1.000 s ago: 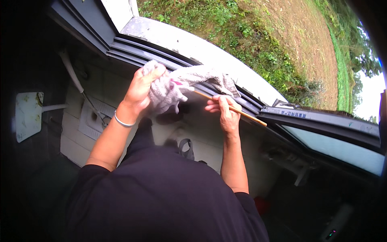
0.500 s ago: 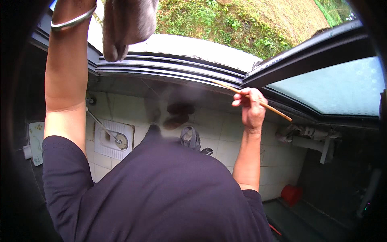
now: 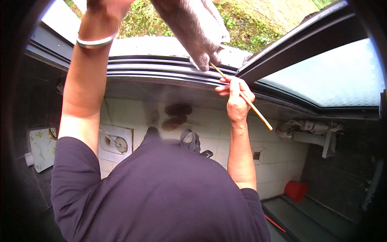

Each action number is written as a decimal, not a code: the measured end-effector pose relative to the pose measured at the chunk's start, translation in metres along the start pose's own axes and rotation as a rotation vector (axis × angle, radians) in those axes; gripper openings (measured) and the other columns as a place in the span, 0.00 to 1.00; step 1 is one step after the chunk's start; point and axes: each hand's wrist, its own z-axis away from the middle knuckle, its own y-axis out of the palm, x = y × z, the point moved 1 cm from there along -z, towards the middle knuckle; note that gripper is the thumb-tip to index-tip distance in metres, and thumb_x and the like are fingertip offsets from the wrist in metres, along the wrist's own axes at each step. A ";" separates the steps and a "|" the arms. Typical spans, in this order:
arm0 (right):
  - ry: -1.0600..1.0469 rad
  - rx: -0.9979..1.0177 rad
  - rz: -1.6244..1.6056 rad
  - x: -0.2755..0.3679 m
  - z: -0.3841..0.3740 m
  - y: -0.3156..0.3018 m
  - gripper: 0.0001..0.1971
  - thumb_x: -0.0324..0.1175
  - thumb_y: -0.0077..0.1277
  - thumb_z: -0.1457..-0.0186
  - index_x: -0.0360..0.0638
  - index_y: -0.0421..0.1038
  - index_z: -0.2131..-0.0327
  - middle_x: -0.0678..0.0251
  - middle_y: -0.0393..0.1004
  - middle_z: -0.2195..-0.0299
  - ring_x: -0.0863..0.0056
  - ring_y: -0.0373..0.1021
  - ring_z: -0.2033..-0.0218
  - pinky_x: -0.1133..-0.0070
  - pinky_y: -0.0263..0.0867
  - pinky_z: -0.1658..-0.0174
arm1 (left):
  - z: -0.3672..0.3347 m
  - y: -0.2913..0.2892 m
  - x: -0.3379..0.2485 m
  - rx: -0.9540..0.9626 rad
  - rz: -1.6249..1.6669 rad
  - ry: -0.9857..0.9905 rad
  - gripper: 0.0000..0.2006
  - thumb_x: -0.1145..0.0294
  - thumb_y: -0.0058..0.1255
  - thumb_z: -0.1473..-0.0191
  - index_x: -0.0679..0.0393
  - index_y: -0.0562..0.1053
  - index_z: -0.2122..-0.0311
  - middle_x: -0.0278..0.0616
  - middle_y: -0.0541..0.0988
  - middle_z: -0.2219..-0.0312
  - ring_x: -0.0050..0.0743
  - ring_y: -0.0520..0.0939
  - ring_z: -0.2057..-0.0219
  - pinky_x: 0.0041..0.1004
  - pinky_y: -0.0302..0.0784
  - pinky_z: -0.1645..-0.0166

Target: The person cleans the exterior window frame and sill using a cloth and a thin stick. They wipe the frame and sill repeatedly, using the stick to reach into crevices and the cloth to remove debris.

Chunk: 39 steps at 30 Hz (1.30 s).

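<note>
At the top edge my left hand [image 3: 107, 8] is blurred and partly out of the picture, a silvery bangle on its wrist. A damp-looking grey cloth [image 3: 193, 30] hangs beside it and moves with it; where the fingers grip it lies beyond the edge. My right hand [image 3: 238, 99] is closed around a thin wooden chopstick [image 3: 261, 117], held slantwise. Its far tip meets the cloth's lower end, just above the grooved metal track of the sliding window [image 3: 153, 69]; whether it presses into the cloth I cannot tell.
A frosted window pane [image 3: 330, 80] stands at the right, and a plant-covered slope [image 3: 250, 24] lies outside. Below are a squat toilet [image 3: 117, 145], a grey bag [image 3: 189, 141] and a red bucket [image 3: 296, 190] on the floor.
My left hand and the cloth have swung right, and the cloth now reaches the chopstick's tip. My right hand has shifted slightly left and up, keeping hold of the chopstick.
</note>
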 end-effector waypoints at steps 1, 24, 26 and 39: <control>-0.008 0.005 0.059 -0.008 -0.002 0.002 0.12 0.30 0.42 0.36 0.31 0.73 0.64 0.60 0.79 0.70 0.78 0.76 0.76 0.84 0.70 0.74 | 0.016 0.002 -0.002 -0.061 0.222 -0.115 0.13 0.70 0.42 0.38 0.66 0.69 0.52 0.49 0.77 0.56 0.37 0.78 0.56 0.33 0.72 0.47; 0.361 0.528 0.310 -0.073 -0.083 0.025 0.16 0.38 0.45 0.37 0.33 0.74 0.61 0.56 0.79 0.68 0.72 0.77 0.66 0.77 0.73 0.61 | 0.221 -0.034 0.052 0.173 -0.136 -1.021 0.10 0.74 0.55 0.50 0.66 0.76 0.62 0.36 0.79 0.70 0.20 0.77 0.67 0.23 0.75 0.63; 0.343 0.586 0.280 -0.084 -0.080 0.056 0.15 0.37 0.46 0.38 0.33 0.73 0.60 0.56 0.79 0.67 0.71 0.77 0.66 0.76 0.73 0.60 | 0.199 -0.018 0.017 0.211 -0.101 -0.951 0.16 0.65 0.58 0.54 0.65 0.75 0.62 0.42 0.79 0.65 0.30 0.78 0.64 0.32 0.74 0.56; -0.154 1.058 -0.097 -0.108 -0.079 0.380 0.11 0.30 0.52 0.47 0.36 0.75 0.61 0.59 0.78 0.71 0.76 0.74 0.70 0.76 0.70 0.64 | 0.283 -0.109 -0.034 -0.169 -0.744 -0.737 0.12 0.77 0.58 0.64 0.61 0.69 0.71 0.44 0.74 0.73 0.47 0.76 0.73 0.34 0.73 0.66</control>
